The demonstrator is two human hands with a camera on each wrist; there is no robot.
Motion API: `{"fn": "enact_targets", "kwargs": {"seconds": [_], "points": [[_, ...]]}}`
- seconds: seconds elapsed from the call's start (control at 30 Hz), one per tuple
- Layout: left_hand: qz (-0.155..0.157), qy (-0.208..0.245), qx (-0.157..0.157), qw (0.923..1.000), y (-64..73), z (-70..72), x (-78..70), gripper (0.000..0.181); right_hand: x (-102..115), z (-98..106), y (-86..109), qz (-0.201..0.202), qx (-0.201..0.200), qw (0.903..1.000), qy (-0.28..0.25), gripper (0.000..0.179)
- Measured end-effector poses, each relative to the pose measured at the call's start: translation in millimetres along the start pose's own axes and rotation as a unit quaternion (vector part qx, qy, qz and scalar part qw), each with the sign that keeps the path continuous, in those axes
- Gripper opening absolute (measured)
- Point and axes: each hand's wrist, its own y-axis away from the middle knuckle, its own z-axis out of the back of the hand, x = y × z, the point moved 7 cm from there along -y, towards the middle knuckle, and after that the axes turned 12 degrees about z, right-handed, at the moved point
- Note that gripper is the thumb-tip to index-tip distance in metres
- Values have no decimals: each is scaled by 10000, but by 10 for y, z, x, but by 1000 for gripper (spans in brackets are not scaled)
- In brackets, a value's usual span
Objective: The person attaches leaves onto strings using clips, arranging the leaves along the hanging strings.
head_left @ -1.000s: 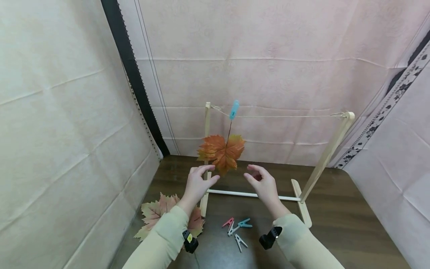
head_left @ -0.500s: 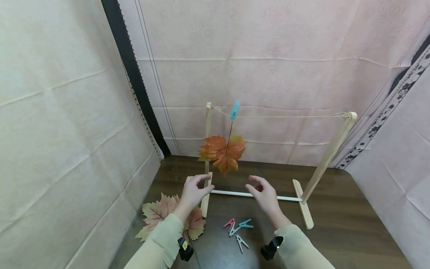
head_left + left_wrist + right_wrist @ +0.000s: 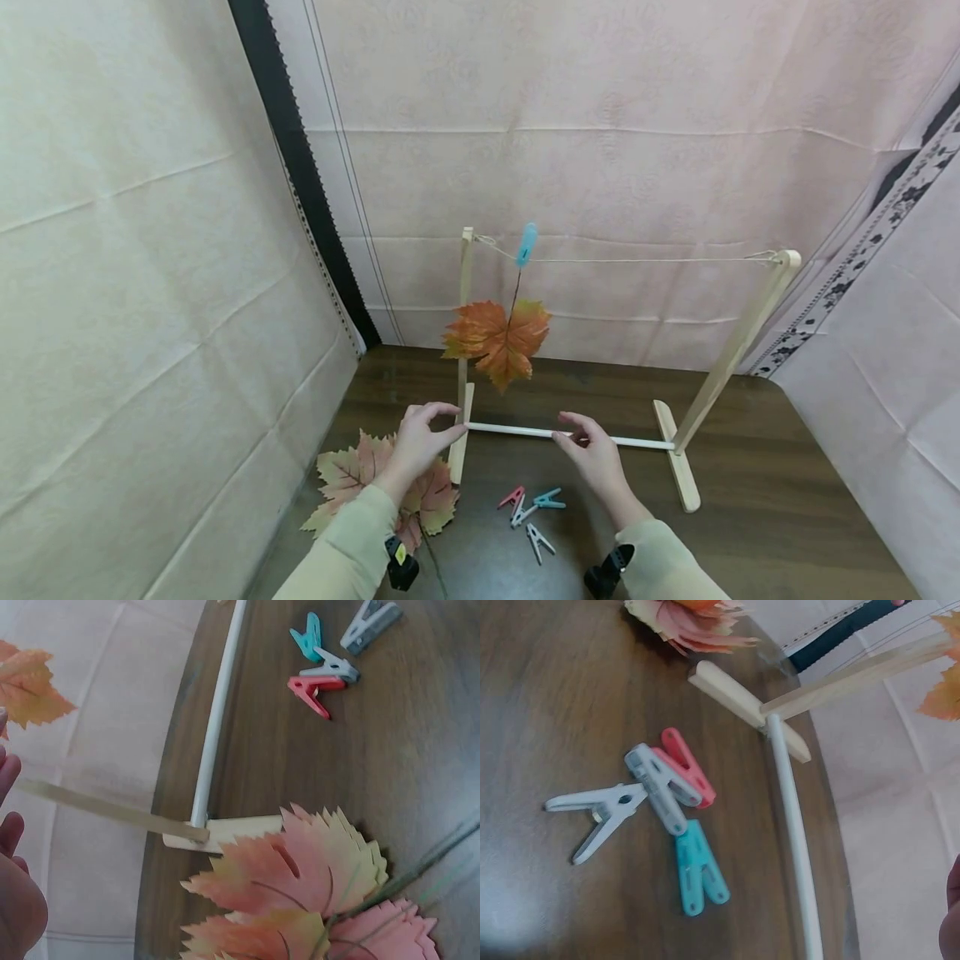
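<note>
An orange artificial maple leaf (image 3: 498, 337) hangs by its stem from a blue clothespin (image 3: 527, 245) on the string (image 3: 637, 260) of a small wooden drying rack. Below it and to the left is my left hand (image 3: 420, 442), fingers loosely bent with nothing between them. My right hand (image 3: 592, 454) is likewise relaxed and holds nothing; in the head view it overlaps the rack's white crossbar (image 3: 510, 430). Pink and yellow maple leaves (image 3: 300, 877) lie on the table by the left foot of the rack, partly covered by my left forearm in the head view.
Several clothespins lie on the table between my forearms: a red one (image 3: 686, 769), a teal one (image 3: 699, 866) and grey ones, including a spread grey clothespin (image 3: 539, 543). The rack's right post (image 3: 738, 350) leans outward at right. Pale cloth walls (image 3: 637, 192) surround the table (image 3: 772, 500).
Both hands have moved down, away from the hanging leaf; the left one has also shifted left. The leaf stays hanging from the blue clothespin, and the loose clothespins lie as before.
</note>
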Motion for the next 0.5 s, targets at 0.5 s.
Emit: {"fn": "enact_targets", "kwargs": {"seconds": [0.5], "points": [[510,-115,479,9975,10,57,420,28,-378,-145,188,-466,846,9950,274,35]]}}
